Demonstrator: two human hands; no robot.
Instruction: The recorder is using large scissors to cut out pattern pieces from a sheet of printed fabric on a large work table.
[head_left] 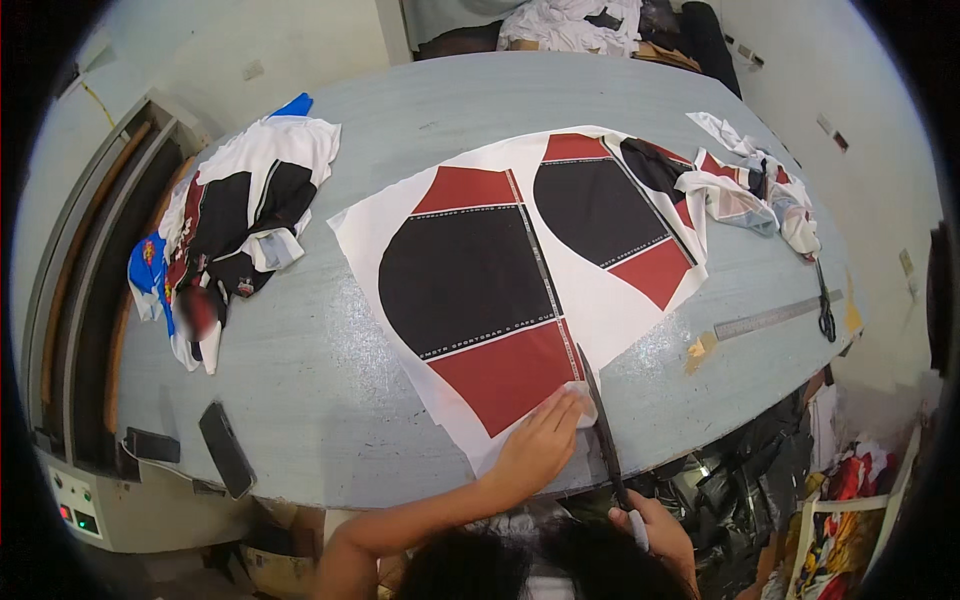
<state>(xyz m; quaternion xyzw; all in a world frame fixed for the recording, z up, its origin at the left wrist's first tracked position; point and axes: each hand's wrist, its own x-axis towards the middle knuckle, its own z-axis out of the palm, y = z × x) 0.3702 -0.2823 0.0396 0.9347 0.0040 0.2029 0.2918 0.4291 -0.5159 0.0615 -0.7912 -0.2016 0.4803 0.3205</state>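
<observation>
Presumably for tension, the left hand (pixel 537 450) clamps its fingers on the white-edged red-and-black fabric sheet (pixel 470 280) atop the grey counter (pixel 320 430); the right hand (pixel 664 535) wraps its fingers around long dark metal shears (pixel 605 440).

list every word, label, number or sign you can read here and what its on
Wording is not copied out here; this is where it stands:
Large black-and-red panel: small pale capitals along its lower band, the clearest.
Smaller black-and-red panel: lettering along its bands, too small to read.
Ruler: any markings too small to read.
Garment pile: lettering on red, unreadable.
Control box: any labels too small to read.
</observation>
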